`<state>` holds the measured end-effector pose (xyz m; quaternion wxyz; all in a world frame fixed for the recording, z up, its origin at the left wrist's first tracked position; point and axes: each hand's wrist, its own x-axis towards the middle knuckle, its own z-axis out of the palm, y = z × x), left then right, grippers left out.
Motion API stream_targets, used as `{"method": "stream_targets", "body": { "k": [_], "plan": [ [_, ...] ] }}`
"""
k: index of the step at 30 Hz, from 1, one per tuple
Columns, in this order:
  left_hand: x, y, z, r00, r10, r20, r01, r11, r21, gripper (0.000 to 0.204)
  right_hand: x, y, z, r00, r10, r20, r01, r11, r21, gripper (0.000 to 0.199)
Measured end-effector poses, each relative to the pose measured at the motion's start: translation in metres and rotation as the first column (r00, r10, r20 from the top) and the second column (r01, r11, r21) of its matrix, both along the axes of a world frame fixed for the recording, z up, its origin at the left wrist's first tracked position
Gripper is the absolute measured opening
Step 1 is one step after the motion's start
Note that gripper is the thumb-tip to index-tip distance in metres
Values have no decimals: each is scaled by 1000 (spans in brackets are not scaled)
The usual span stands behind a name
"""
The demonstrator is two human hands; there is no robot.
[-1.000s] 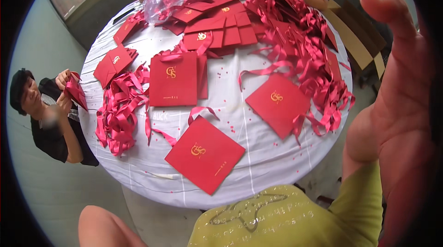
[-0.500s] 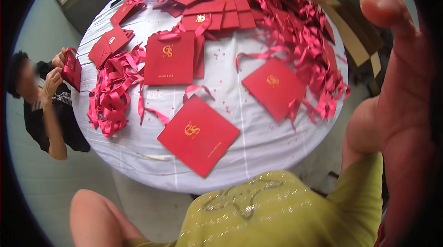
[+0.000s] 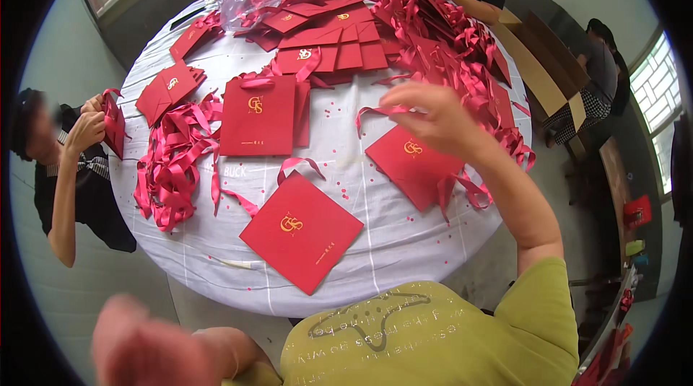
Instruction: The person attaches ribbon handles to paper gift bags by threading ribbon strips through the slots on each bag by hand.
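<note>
The right hand (image 3: 433, 120) reaches out over the round bench (image 3: 346, 169) with its fingers loosely curled and spread, pinching nothing that I can make out; its fingertips hover at a loose red ribbon (image 3: 375, 110) that trails from the ribbon heap (image 3: 469, 61) along the right edge. Just below the wrist lies a flat red paper bag (image 3: 411, 162), with ribbon ends spilling from under its right corner. The left hand (image 3: 137, 346) is low at the near edge, off the bench, blurred; whether it is open or closed I cannot tell.

To do this well, I judge the fingers should close on a single ribbon strand near its free end, not on a bunch, since the heap is tangled and a pull on several would drag neighbouring bags. A second red bag (image 3: 302, 231) lies at the near edge and a third (image 3: 258, 115) toward the middle, both well apart from the hand. Another person's hands (image 3: 90, 126) work at the left edge.
</note>
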<state>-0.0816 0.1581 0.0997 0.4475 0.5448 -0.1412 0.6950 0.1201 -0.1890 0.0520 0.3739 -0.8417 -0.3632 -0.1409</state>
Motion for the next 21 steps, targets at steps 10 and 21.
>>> {"method": "stream_targets", "body": {
  "k": [10, 21],
  "plan": [
    [92, -36, -100, 499, 397, -770, 426, 662, 617, 19, 78, 17, -81, 924, 268, 274, -121, 881, -457, 11],
    [96, -48, -109, 429, 300, -852, 554, 657, 511, 34, -15, 79, -31, 754, 188, -629, -404, 888, -220, 10]
  ]
}}
